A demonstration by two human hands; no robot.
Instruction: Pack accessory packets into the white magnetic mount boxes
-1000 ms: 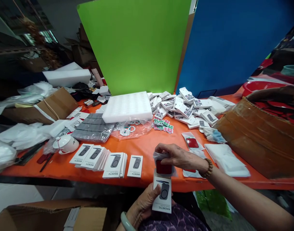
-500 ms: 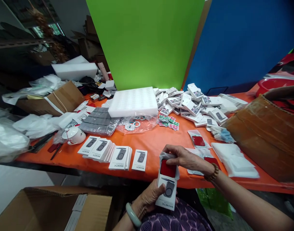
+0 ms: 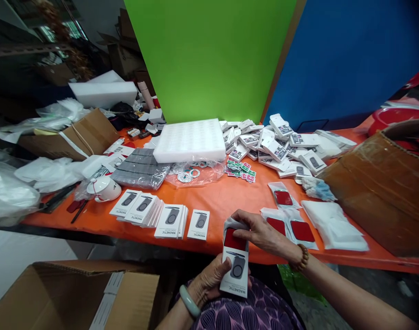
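A white box [image 3: 234, 275] printed with a grey round-ringed device is gripped by my left hand [image 3: 212, 277], its thumb on the printed front. Out of the box's upper end sticks a red square item [image 3: 234, 239] in a translucent white sleeve. My right hand [image 3: 260, 231] pinches this sleeved item near its top, thumb on the red face. Right of my hands, more sleeved red squares [image 3: 301, 230] lie on the orange table [image 3: 195, 197]. To the left, a single printed box [image 3: 198, 224] lies beside stacks of similar boxes [image 3: 144, 208].
At the back are a white foam block [image 3: 190, 141] and a heap of white boxes [image 3: 276, 149]. A brown carton [image 3: 384, 192] stands at the right. An open carton [image 3: 137, 298] sits below the table at the lower left. A white cup [image 3: 104, 188] stands at the left.
The red item sits lower in the box, with less of it showing. My right hand has moved slightly left, and the camera view has shifted a little.
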